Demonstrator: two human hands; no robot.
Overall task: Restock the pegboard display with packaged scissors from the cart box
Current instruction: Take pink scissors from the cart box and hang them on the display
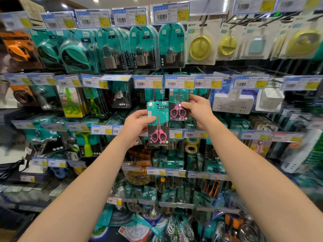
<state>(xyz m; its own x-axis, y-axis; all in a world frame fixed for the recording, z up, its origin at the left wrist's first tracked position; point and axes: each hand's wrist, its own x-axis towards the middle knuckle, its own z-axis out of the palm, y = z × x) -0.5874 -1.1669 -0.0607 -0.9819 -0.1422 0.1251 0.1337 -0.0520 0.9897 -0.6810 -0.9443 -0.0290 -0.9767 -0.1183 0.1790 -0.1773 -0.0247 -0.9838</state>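
Meanwhile the left hand gripped a pink scissors pack; the right hand steadied the hung pack. Its hang-hole probably needed aligning with the peg.

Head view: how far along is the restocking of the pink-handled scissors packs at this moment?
Partway. Done: at least one teal-carded pack of pink-handled scissors already sits at the peg under the yellow price tag, steadied by the right hand. In hand: the left hand holds another matching teal pack, off the peg. Left: hanging that pack. The cart box is out of view, so the remaining stock cannot be judged.
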